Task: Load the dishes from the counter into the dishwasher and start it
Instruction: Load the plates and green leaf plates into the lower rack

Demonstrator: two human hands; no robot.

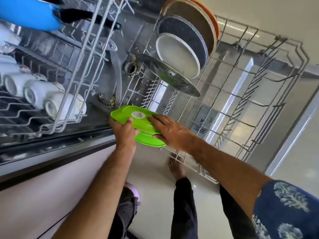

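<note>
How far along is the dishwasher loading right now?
Partly done. The upper rack holds white mugs and a blue pan; the lower rack has a row of plates. In hand: both hands, left and right, hold green plates at the lower rack's near edge. Left: slotting these, closing up, starting. The counter is out of view.

Green plate (138,121) tilted, at lower rack (259,94) edge.
</note>
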